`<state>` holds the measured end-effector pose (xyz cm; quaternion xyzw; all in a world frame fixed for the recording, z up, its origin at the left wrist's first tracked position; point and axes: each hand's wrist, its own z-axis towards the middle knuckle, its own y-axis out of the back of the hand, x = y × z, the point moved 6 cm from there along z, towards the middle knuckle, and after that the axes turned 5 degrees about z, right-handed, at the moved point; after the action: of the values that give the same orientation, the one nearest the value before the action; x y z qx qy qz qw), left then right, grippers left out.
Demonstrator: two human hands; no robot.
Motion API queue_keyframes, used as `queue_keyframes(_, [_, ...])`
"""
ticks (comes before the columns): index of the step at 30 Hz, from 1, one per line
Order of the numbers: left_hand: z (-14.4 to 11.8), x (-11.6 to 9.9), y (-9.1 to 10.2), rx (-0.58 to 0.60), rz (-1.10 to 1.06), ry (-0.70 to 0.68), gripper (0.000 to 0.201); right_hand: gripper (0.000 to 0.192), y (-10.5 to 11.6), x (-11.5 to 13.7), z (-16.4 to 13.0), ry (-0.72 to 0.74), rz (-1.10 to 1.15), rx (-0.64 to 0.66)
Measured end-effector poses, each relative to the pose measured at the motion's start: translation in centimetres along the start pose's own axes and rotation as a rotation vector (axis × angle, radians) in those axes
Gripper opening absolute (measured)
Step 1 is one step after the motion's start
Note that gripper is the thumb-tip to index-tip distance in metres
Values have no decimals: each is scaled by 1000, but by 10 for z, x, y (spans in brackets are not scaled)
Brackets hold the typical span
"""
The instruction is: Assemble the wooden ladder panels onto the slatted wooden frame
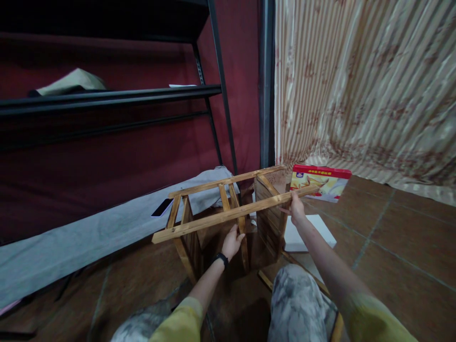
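Right hand grips the wooden frame; whether the left hand, partly obscured, holds it I cannot tell.

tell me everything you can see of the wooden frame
The wooden frame looks like brown, varnished timber with darker grain. Two long rails run across its top, slightly slanted, joined by short crosspieces; slatted panels hang below at left and right, with another piece between. The right hand grips the near rail towards its right end; the left hand is at the middle piece, its contact unclear. Whether its underside rests on the tiled floor is hard to tell.
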<state>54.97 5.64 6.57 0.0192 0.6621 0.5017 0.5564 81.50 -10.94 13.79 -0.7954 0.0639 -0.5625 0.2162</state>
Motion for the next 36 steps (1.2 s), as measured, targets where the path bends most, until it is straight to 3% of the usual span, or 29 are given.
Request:
queue_keyframes(8, [-8,12,-6,-4,42,21,53,35,-3,0,-4,3,3,24])
queue_keyframes(15, [-8,1,0,4,-25,35,39,35,-2,-1,-3,3,-1,10])
queue_keyframes(21, [-7,-12,5,-33,-34,-1,40,38,-3,1,-4,6,-3,1])
queue_keyframes(26, [-5,-17,9,-76,43,35,41,39,-2,1,-3,22,-19,-2])
queue_keyframes(36, [-4,-19,15,-18,229,155,44,37,-3,-1,-3,40,-9,22])
